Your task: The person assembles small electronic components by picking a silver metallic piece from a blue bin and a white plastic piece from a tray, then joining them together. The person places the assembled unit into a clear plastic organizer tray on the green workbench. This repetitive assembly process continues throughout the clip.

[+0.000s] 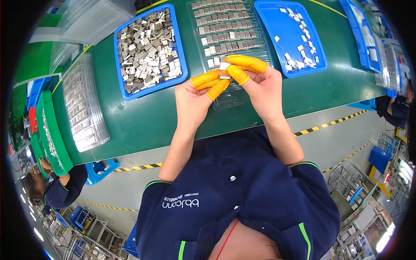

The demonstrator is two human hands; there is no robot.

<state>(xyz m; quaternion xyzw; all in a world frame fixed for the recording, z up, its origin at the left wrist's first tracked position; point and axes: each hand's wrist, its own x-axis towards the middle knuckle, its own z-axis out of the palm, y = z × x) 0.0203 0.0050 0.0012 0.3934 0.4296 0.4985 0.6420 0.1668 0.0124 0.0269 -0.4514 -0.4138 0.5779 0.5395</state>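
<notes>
Both hands meet over the near part of a clear tray (pixel 201 56), with yellow finger cots on several fingers. My left hand (pixel 195 97) is closed in a pinch on a small silver-and-white connector (pixel 225 77). Fingertips of my right hand (pixel 263 89) are closed on a small white connector piece (pixel 224 66), just above the other one. The fingers cover parts of both pieces, so I cannot tell whether they are joined. Beyond the hands, rows of similar silver-and-white connectors (pixel 225 47) lie in the tray's slots.
To the left, a blue bin (pixel 183 69) is heaped with loose metal connectors. A blue tray (pixel 271 26) at right holds scattered white pieces. Stacked clear trays (pixel 86 108) and a green bin (pixel 58 141) are farther left. Another person's sleeve (pixel 69 186) shows at the left edge.
</notes>
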